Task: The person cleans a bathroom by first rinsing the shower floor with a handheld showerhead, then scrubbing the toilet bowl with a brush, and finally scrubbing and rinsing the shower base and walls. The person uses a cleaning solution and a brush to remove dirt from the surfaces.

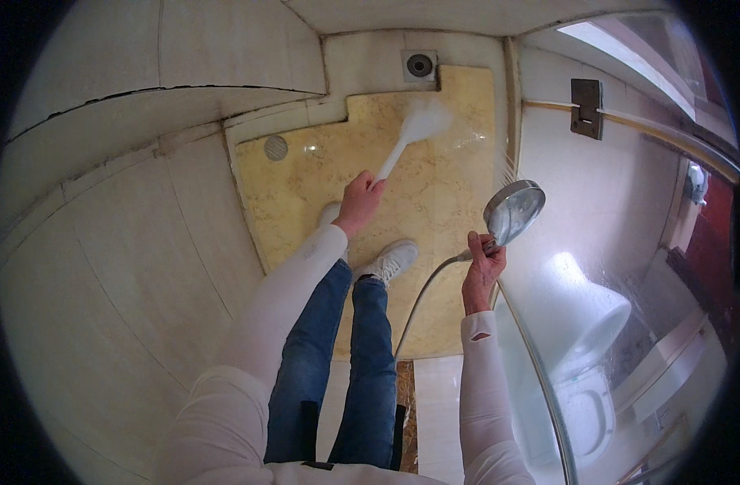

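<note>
Clenching a white brush (pixel 401 145) with left hand (pixel 362 204) outstretched toward the floor's (pixel 442 194) far edge; pinching a shower head (pixel 516 212) in forward-pointing right hand (pixel 483 275) near the right edge.

The scene is viewed by the left of two head-worn fisheye cameras, aimed steeply down from head height. The sleeves (pixel 484 396) are seen nearest, at the lower edge; the left grip (pixel 358 204) and right grip (pixel 481 276) are framed farther out, the floor (pixel 451 198) beyond. Walls (pixel 119 259) are bent toward the dark rim.
</note>
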Available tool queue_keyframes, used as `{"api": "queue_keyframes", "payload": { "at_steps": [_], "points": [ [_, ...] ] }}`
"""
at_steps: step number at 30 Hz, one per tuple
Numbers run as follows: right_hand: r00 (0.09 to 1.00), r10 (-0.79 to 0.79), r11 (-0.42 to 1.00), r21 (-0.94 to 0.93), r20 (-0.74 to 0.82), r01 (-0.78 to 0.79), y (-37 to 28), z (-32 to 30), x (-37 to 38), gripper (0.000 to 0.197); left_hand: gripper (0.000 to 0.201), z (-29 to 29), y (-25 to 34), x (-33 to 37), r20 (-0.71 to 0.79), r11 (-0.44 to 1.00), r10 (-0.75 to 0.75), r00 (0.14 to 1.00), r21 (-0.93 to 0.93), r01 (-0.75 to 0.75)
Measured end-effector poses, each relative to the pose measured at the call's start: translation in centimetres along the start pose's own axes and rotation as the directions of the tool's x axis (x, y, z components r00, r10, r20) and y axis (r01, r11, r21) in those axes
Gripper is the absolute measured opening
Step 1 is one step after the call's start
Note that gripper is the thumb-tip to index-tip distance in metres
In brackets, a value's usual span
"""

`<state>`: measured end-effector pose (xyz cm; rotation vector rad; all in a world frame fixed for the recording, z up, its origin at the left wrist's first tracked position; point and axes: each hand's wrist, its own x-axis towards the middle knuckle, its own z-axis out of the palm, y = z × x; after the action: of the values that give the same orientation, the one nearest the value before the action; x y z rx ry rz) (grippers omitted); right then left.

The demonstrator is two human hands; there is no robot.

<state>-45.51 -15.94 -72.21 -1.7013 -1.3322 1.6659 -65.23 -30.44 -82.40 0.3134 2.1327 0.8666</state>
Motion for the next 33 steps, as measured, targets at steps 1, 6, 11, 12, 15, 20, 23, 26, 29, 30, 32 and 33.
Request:
{"api": "queue_keyframes", "payload": {
  "at_steps": [1,6,11,12,15,20,23,26,29,30,32,33],
  "points": [
    [1.0,-0.016,1.0,-0.022,0.0,0.016,0.1,0.0,-0.1,0.022,0.034,-0.2,-0.1,-0.1,0.12,0.974,-0.115,0.986,-0.18,0.135],
    [1.0,0.028,1.0,0.002,0.006,-0.028,0.7,-0.2,0.0,0.024,0.035,0.4,-3.7,0.3,0.303,0.726,-0.542,0.784,-0.301,0.619],
    [1.0,0.023,0.997,-0.079,0.007,-0.023,1.0,-0.7,0.3,0.024,0.031,1.9,-10.0,2.3,0.238,0.949,-0.258,0.937,0.246,0.199],
    [0.999,0.03,0.997,-0.067,0.02,-0.029,1.0,-0.8,0.4,0.025,0.032,1.9,-10.8,2.5,0.233,0.917,-0.196,0.953,0.386,0.094],
    [0.999,0.046,0.995,-0.085,0.03,-0.043,0.9,-0.7,0.6,0.027,0.043,1.4,-10.9,3.1,0.248,0.878,-0.236,0.94,0.468,0.098],
    [0.999,0.026,0.992,-0.121,-0.039,-0.03,1.1,-0.3,0.9,0.03,0.051,-0.2,-5.8,1.9,-0.017,0.838,-0.227,0.974,0.506,0.204],
    [0.999,0.024,0.995,-0.096,-0.044,-0.028,1.3,-0.3,1.1,0.032,0.056,-1.1,-3.6,-0.2,-0.042,0.869,-0.202,0.978,0.453,0.199],
    [0.999,-0.001,0.995,-0.099,-0.042,-0.003,1.5,-0.3,1.3,0.032,0.059,-1.2,-3.1,-1.0,-0.03,0.934,-0.179,0.983,0.309,0.179],
    [0.999,0.011,0.995,-0.097,-0.046,-0.015,1.6,-0.3,1.3,0.028,0.062,-0.6,-3.3,0.0,0.055,0.933,-0.246,0.968,0.284,0.221],
    [0.998,0.026,0.995,-0.096,-0.049,-0.031,1.5,-0.3,1.2,0.026,0.062,-0.2,-3.3,0.4,0.063,0.91,-0.308,0.949,0.312,0.275],
    [0.998,0.026,0.996,-0.089,-0.048,-0.031,1.4,-0.4,1.2,0.024,0.066,0.6,-3.2,0.8,0.023,0.936,-0.297,0.954,0.204,0.287],
    [0.999,0.01,0.997,-0.079,-0.047,-0.013,1.4,-0.4,1.2,0.024,0.067,0.9,-3.1,0.8,-0.019,0.951,-0.274,0.962,0.142,0.274]
  ]
}}
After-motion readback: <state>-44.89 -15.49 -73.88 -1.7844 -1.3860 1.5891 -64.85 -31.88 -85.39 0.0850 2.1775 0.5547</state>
